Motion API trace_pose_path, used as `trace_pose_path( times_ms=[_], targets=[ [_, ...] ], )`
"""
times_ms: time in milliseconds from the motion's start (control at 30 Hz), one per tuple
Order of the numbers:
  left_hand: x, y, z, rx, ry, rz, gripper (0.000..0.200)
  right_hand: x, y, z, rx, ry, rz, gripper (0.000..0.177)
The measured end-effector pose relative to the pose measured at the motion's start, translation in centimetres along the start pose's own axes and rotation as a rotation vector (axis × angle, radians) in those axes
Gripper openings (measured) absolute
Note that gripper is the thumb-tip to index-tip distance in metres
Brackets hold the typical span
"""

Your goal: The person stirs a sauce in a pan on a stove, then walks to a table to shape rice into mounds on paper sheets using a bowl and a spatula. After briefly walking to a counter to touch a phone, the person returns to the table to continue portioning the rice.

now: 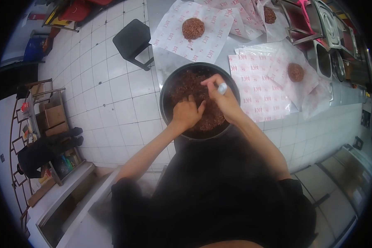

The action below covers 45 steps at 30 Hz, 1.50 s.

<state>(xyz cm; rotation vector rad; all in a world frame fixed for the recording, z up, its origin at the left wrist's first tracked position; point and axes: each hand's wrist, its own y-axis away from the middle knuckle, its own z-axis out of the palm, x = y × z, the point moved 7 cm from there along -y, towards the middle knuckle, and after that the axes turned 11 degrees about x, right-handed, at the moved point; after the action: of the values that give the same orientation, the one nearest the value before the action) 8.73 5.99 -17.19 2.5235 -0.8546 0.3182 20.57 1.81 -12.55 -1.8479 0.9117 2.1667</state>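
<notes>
A round dark pot [164, 108] in front of my body contains reddish-brown cooked grain that looks like rice [213, 120]. Inside the rim, my left hand [187, 113] rests on the grain, its fingers and thumb apart. My right hand [222, 97] is closed over the right side of the pot around a utensil with a pale, rounded handle end [222, 88]. The utensil's working end is hidden, so its kind does not show. Beyond the pot, a round mound of the same grain [193, 29] lies on a sheet of printed paper [169, 41].
On the metal table [165, 68], a stack of printed paper [252, 97] lies right of the pot. Two more mounds sit on papers, one at right [295, 72], another at far right [269, 15]. A dark stool [132, 39] stands left. Metal containers [323, 60] line the right.
</notes>
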Motion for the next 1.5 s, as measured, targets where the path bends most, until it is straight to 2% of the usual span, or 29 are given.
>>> trace_pose_path(
  times_ms=[67, 200, 267, 367, 600, 733, 800, 833, 900, 933, 1000, 1033, 1133, 1200, 1233, 1267, 1300, 1333, 1400, 1433, 1500],
  targets=[
    [-0.1, -0.1, 0.4, 0.04, 0.048, -0.03, 0.059, 0.7, 0.1, -0.2, -0.001, -0.206, 0.141, 0.015],
    [-0.9, -0.3, 1.4, -0.025, 0.165, -0.145, 0.059, 1.1, 0.4, -0.4, 0.085, -0.313, 0.14, 0.014],
    [-1.0, -0.3, 1.7, -0.068, 0.321, -0.231, 0.058, 1.6, 0.5, -0.1, 0.139, -0.312, 0.127, 0.013],
    [-0.9, -0.5, 2.2, -0.053, 0.443, -0.294, 0.056, 1.5, 0.7, 0.3, 0.216, -0.315, 0.122, 0.013],
    [-0.8, -0.9, 1.3, -0.008, 0.658, -0.291, 0.057, 0.9, 0.8, 0.7, 0.377, -0.39, 0.11, 0.012],
    [-1.5, -1.3, 0.8, 0.032, 0.765, -0.318, 0.058, 0.0, 0.0, 0.3, 0.381, -0.428, 0.063, 0.013],
    [-2.6, -2.2, 1.7, 0.057, 0.804, -0.286, 0.059, -1.2, -0.3, 0.4, 0.33, -0.285, -0.084, 0.015],
    [-3.1, -2.7, 2.1, 0.073, 0.837, -0.277, 0.06, -1.6, -0.5, -0.1, 0.329, -0.285, -0.088, 0.015],
    [-3.5, -3.0, 2.7, 0.031, 0.866, -0.241, 0.062, -4.4, -0.5, -1.0, 0.2, -0.021, -0.318, 0.023],
    [-3.3, -2.8, 2.0, 0.033, 0.868, -0.241, 0.062, -4.8, -0.6, -1.8, 0.198, -0.018, -0.319, 0.023],
    [-2.6, -2.4, 1.3, -0.016, 0.777, -0.223, 0.062, -6.5, -0.2, -2.4, -0.013, -0.375, -0.436, 0.031],
    [-2.7, -2.5, 1.4, -0.014, 0.781, -0.221, 0.062, -7.2, 0.0, -2.6, 0.013, -0.383, -0.502, 0.035],
    [-3.3, -2.3, 2.4, -0.011, 0.793, -0.214, 0.063, -8.1, 2.4, -2.6, -0.043, -0.507, -0.506, 0.034],
    [-3.7, -2.3, 3.1, -0.008, 0.829, -0.228, 0.065, -7.6, 3.8, -1.8, -0.037, -0.557, -0.435, 0.03],
    [-4.0, -2.5, 3.6, -0.006, 0.83, -0.233, 0.065, -6.6, 4.0, -0.8, -0.108, -0.511, -0.265, 0.028],
    [-4.2, -2.5, 4.7, -0.081, 0.939, -0.314, 0.065, -5.5, 4.1, 0.3, -0.178, -0.462, -0.097, 0.026],
    [-4.4, -2.4, 5.6, -0.157, 1.047, -0.394, 0.065, -4.4, 3.9, 0.9, -0.138, -0.433, -0.122, 0.024],
    [-4.3, -2.3, 5.6, -0.156, 1.046, -0.392, 0.065, -3.8, 3.6, 1.5, -0.138, -0.433, -0.124, 0.024],
    [-3.3, -2.3, 4.6, -0.15, 1.274, -0.333, 0.06, -4.3, 2.4, 1.4, -0.008, -0.518, -0.23, 0.022],
    [-3.1, -2.1, 4.0, -0.147, 1.272, -0.33, 0.06, -5.1, 2.0, 1.3, 0.038, -0.567, -0.28, 0.022],
    [-1.9, -1.6, 2.6, -0.257, 1.664, -0.402, 0.052, -7.0, 1.1, 1.6, 0.058, -0.553, -0.273, 0.022]
  ],
)
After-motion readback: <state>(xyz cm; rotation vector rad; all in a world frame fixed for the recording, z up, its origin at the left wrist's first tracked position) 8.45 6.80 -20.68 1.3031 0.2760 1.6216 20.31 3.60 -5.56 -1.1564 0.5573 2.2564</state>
